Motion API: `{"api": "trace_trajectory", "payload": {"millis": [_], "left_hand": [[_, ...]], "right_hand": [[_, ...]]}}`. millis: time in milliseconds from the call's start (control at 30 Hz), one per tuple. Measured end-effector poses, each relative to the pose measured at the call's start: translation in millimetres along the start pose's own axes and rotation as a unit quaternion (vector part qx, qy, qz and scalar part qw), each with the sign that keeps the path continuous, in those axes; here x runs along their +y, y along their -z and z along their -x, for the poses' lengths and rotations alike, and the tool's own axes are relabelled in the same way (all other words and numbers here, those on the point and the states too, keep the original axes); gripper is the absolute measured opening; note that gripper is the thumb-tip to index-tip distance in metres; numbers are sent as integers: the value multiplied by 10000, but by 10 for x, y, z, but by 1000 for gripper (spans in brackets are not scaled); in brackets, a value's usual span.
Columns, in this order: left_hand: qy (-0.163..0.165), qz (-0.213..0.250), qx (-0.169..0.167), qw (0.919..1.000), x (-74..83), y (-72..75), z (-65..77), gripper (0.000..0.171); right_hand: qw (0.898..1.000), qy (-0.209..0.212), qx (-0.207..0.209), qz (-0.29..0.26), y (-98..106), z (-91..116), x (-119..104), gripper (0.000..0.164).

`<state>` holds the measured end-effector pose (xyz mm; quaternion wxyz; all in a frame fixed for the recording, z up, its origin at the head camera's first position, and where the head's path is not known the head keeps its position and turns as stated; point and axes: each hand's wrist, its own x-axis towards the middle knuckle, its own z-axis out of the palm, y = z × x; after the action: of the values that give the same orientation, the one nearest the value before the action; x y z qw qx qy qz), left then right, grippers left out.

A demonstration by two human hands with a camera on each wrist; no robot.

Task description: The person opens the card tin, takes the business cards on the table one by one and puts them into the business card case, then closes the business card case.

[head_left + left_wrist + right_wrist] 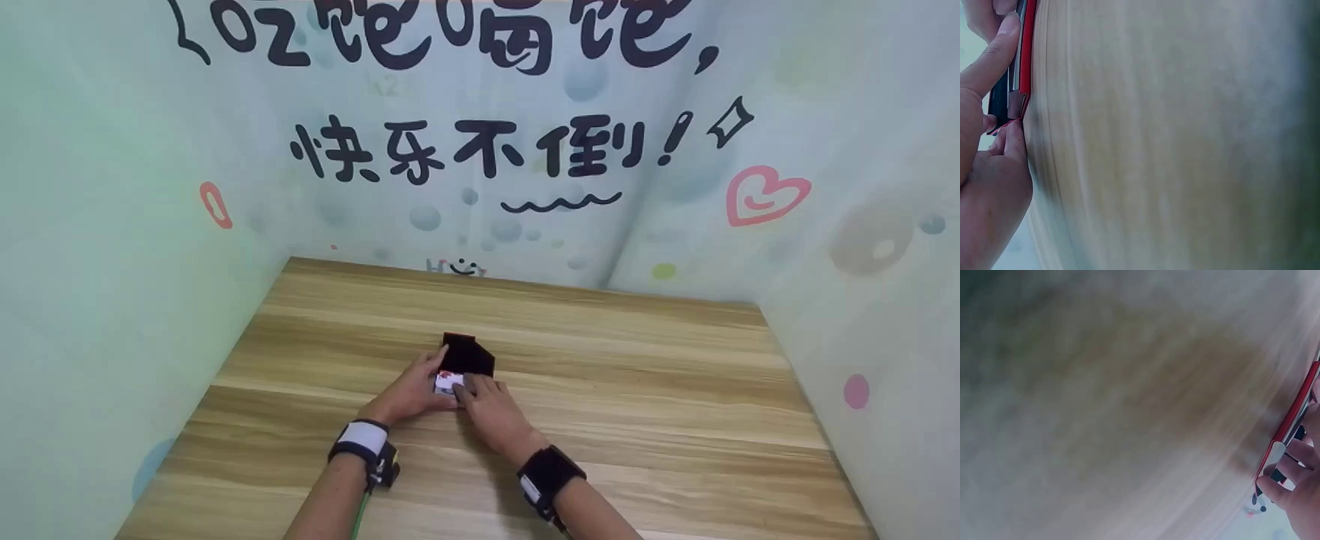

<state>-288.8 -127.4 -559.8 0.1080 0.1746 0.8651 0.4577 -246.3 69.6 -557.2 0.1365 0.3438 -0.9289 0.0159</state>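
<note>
A small flat case [469,361], black on its opened faces, lies on the table between my hands. Its red outer edge [1027,50] shows side-on in the left wrist view, close to the wood. On its near part is a white piece with red print [448,380], partly covered by fingers. My left hand [412,390] grips the case's left side, thumb along the near edge. Over the right near part, my right hand [493,415] holds the case with bent fingers. In the right wrist view several fingers overlap the red-edged case [1296,408]; its inside is mostly hidden.
The wood-grain table [645,390] extends around both hands. A printed backdrop [465,225] with large dark lettering rises behind it, and pale sheets [97,225] stand at the sides. Each wrist wears a strapped camera band [551,480].
</note>
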Motion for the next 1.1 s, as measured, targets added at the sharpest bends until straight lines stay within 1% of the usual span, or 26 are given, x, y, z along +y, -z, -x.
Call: {"api": "trace_trajectory", "payload": {"millis": [133,233,300,433,533,667,733,800,867,933,1000,1033,1100], "left_hand": [[-64,87,23,9999,-21,-10,15,106],[-115,86,58,9999,-33,-17,25,107],[-71,25,63,10000,-29,-16,30,107],[33,-37,78,10000,-3,-12,36,107],[130,-64,72,9999,20,-7,37,107],[204,-135,51,9997,34,2,31,107],[234,-95,38,9997,36,6,30,107],[189,66,37,9998,29,7,27,109],[113,222,27,9997,25,8,23,111],[45,441,17,9990,23,5,21,115],[21,595,-4,9982,26,-1,19,119],[12,654,-8,9979,30,-6,17,120],[71,767,-2,9970,44,-17,20,123]], "right_hand": [[9997,125,91,163,-3,2,-15,39],[9997,146,95,147,-2,3,-26,40],[9999,102,84,81,-4,4,-33,41],[9997,-101,110,-172,0,9,-45,42],[9989,-264,155,-364,13,8,-49,40],[9977,-379,128,-550,29,2,-33,40],[9968,-419,154,-667,31,-2,-10,38],[9953,-470,237,-818,38,-8,24,36],[9932,-554,321,-968,46,-13,68,40],[9889,-726,256,-1268,61,-16,116,53],[9809,-1013,42,-1658,78,-16,167,69],[9753,-1174,-80,-1870,86,-14,190,76],[9598,-1491,-263,-2365,105,-13,227,88]]}}
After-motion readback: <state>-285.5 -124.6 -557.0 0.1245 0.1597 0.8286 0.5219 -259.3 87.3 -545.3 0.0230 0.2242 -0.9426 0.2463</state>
